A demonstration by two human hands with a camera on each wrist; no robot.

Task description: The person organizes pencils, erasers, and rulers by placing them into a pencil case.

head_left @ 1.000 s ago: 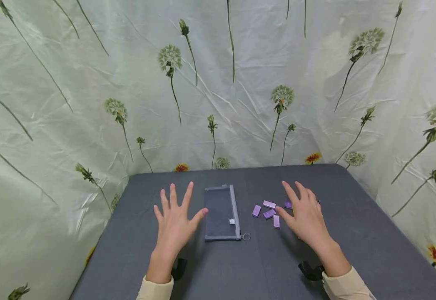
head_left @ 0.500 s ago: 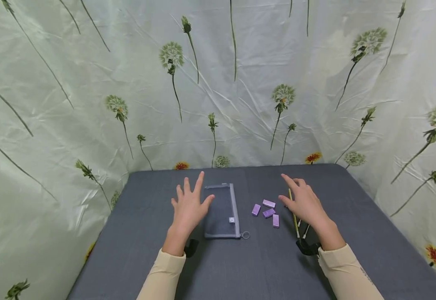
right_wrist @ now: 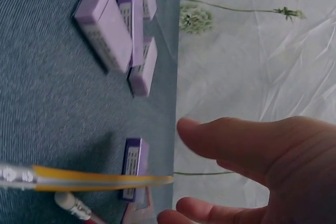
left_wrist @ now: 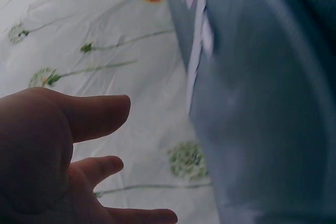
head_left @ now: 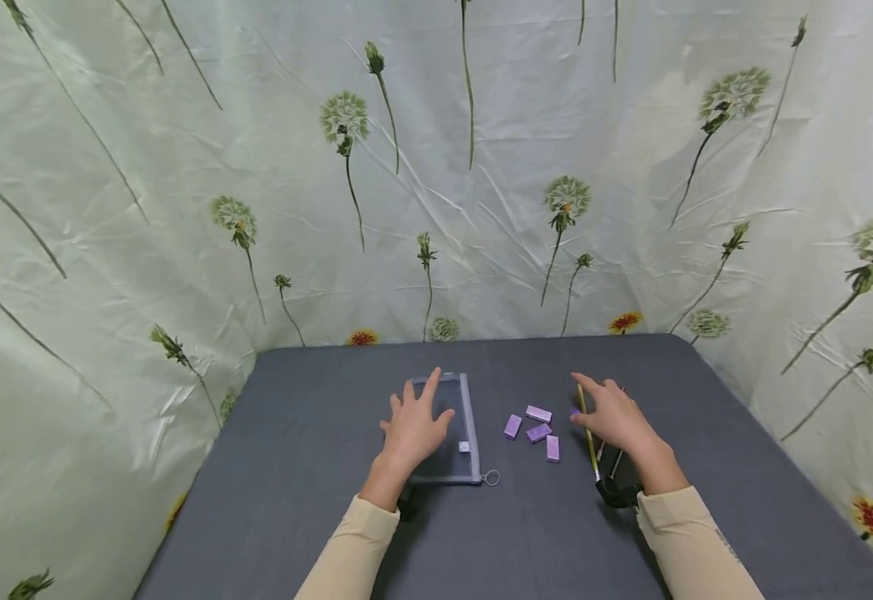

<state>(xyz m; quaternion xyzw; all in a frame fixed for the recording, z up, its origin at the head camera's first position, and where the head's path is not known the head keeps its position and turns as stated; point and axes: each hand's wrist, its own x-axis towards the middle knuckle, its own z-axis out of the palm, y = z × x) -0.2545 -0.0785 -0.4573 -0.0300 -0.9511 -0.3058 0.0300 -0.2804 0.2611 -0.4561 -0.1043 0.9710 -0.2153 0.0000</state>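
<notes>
My left hand [head_left: 415, 429] hovers above a grey see-through zip pouch [head_left: 470, 429], fingers spread and holding nothing. The pouch lies flat, partly hidden by that hand, with a ring [head_left: 491, 477] at its near right corner. My right hand [head_left: 619, 421] hangs over a yellow pencil [right_wrist: 105, 180], its thumb and fingers apart with nothing between them. Beside the yellow pencil is a red pencil-like stick with a white tip [right_wrist: 65, 200]. Several small purple blocks with printed labels [head_left: 539, 432] lie between the hands; another purple block [right_wrist: 134, 156] is partly behind the yellow pencil.
All of these lie on a table with a dark grey cloth [head_left: 316, 467]. A pale curtain with dandelion print [head_left: 496, 242] hangs behind the table and along its sides. Dark wrist camera mounts [head_left: 616, 493] sit under the wrists.
My left hand has moved right, from beside the pouch to over it. My right hand's fingers have drawn closer together, and the yellow pencil shows beside it. The pouch and purple blocks stay put.
</notes>
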